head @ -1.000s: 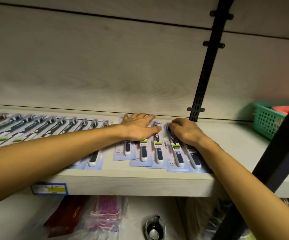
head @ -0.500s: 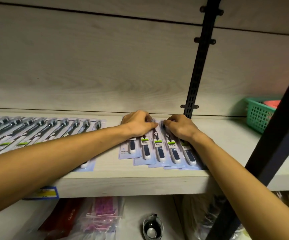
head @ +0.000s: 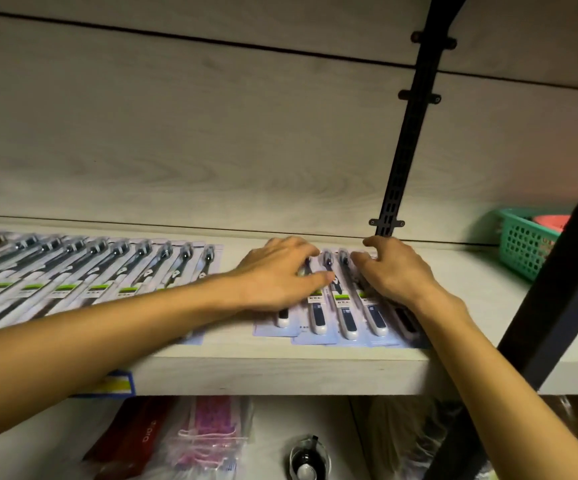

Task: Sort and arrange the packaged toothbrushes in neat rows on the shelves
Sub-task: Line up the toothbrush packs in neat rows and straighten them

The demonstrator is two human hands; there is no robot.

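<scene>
Pale wooden shelf (head: 280, 372) fills mid-frame. Compared with a moment ago, both hands have loosened: the left hand (head: 277, 275) lies flat with spread fingers, and the right hand (head: 393, 271) rests loosely curled, gripping nothing, on the fanned toothbrush packs (head: 344, 317) at centre. Squaring this group seems nearly finished; a tidy row (head: 100, 271) lies left.
</scene>
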